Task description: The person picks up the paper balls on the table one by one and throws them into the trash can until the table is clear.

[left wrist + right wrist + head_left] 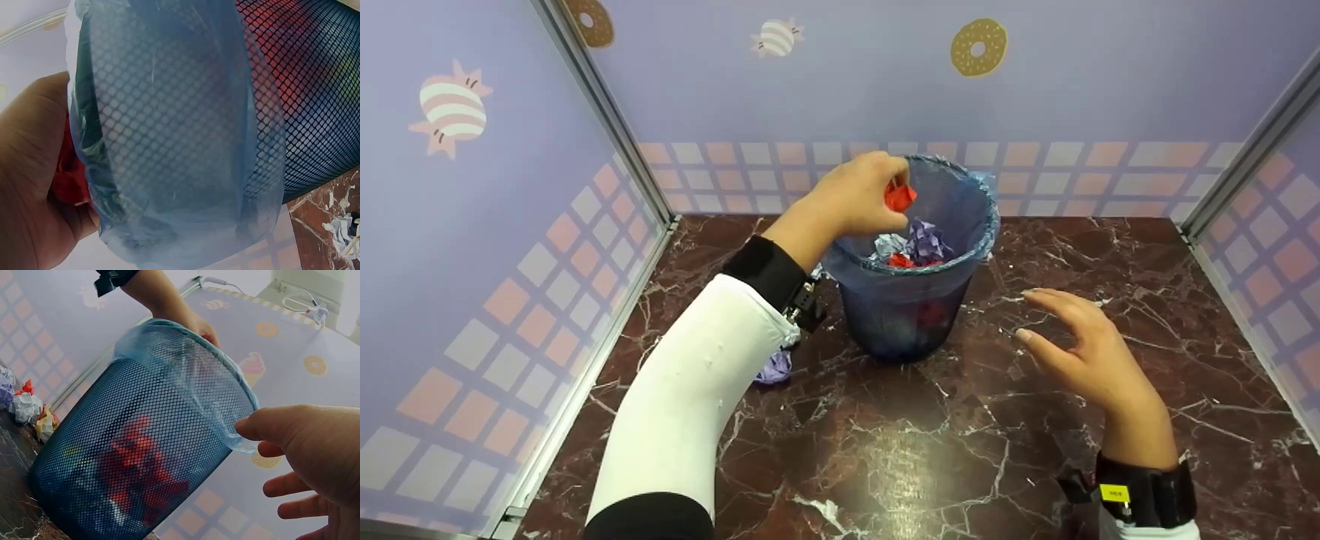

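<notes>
My left hand (864,196) pinches a crumpled red paper ball (900,196) over the left side of the bin's mouth. The mesh wastebasket (904,315) stands upright, lined with a translucent blue bag (169,140) folded over its rim. Inside it lie a purple paper ball (928,241), a pale one (889,245) and red ones (901,260); more red paper (140,461) shows through the mesh in the right wrist view. To the right of the bin, my right hand (1084,349) hovers above the table with fingers spread and relaxed, holding nothing.
Left of the bin, partly behind my left forearm, a purple paper ball (774,367) lies on the dark marbled table (900,450). The right wrist view shows white (26,408) and yellow paper balls (46,424) there. Patterned panels (885,90) enclose the back and sides.
</notes>
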{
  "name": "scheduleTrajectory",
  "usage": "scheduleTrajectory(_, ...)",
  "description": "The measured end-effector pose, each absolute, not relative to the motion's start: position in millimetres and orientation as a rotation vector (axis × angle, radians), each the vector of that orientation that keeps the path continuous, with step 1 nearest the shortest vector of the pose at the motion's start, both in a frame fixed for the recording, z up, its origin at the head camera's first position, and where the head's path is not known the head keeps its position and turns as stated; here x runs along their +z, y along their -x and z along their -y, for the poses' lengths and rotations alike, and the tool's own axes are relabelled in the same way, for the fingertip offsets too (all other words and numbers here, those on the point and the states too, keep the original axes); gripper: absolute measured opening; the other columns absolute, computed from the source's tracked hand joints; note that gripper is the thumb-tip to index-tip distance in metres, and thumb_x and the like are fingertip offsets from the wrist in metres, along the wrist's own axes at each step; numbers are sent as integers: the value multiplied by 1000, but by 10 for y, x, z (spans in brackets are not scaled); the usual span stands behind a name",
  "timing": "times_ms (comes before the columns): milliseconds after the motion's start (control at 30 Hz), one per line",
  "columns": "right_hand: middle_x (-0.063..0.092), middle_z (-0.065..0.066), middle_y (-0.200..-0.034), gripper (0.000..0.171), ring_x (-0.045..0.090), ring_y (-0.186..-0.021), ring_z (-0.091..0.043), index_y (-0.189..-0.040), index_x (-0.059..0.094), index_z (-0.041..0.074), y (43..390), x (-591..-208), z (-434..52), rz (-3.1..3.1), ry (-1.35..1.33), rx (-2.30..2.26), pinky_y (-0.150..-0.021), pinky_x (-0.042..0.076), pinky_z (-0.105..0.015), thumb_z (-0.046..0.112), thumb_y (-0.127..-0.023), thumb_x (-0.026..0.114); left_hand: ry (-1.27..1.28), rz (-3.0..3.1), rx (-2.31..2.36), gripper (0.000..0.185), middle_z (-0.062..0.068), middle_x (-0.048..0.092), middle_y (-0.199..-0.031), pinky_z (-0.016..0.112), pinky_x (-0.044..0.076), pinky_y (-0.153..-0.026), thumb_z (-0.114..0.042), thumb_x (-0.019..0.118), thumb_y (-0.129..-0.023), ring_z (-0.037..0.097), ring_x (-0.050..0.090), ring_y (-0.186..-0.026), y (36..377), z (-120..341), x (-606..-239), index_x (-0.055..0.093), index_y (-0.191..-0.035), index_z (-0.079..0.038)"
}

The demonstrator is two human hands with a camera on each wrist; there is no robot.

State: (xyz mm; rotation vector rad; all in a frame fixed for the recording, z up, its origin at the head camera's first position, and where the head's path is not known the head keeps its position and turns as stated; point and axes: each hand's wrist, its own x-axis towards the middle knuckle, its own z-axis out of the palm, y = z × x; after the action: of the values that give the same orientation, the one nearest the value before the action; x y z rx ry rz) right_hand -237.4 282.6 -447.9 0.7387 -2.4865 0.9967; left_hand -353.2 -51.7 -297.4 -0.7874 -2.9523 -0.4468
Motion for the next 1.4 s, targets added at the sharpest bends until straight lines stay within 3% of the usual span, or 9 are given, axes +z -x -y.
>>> scheduleTrajectory(267, 58, -10, -135, 52, 49, -126, -30, -134, 59, 22, 2385, -4491, -2837, 2490, -742, 990, -103, 35, -57, 25, -85, 75, 741, 3062, -407, 70, -4, 59, -123, 36, 47, -89, -64, 74, -68, 15, 56, -108, 3519, 546, -2962, 56, -124, -26)
scheduleTrajectory(633, 50, -7, -143, 56, 43, -131, -34, -137, 56, 28, 2370, -4479, -2850, 2508, -709, 1032, -103, 32, -62, 24, -85, 75, 703, 3052, -393, 81, -5, 59, -130, 39, 45, -95, -68, 72, -68, 15, 55, -116, 3528, 592, -2966, 52, -135, -28)
scheduleTrajectory(833, 36, -5, -154, 64, 32, -139, -36, -141, 52, 28, 2362, -4461, -2805, 2493, -695, 1026, -105, 27, -67, 25, -82, 77, 723, 2935, -287, 89, -6, 45, -148, 46, 34, -109, -73, 68, -68, 20, 40, -135, 3559, 733, -2951, 46, -144, -31)
scheduleTrajectory(1067, 36, -8, -154, 67, 34, -137, -40, -140, 53, 20, 2347, -4489, -2570, 2447, -825, 967, -106, 27, -67, 27, -80, 80, 594, 2888, -255, 93, -4, 21, -160, 57, 18, -115, -76, 62, -72, 25, 20, -146, 3540, 1163, -2980, 32, -150, -37)
scheduleTrajectory(1400, 34, -7, -155, 70, 30, -142, -34, -144, 48, 26, 2188, -4513, -2127, 2464, -1029, 867, -112, 23, -61, 43, -82, 75, 371, 2851, -459, 91, -7, 13, -161, 63, 16, -114, -70, 66, -73, 30, 16, -147, 3345, 2149, -3303, 33, -150, -36)
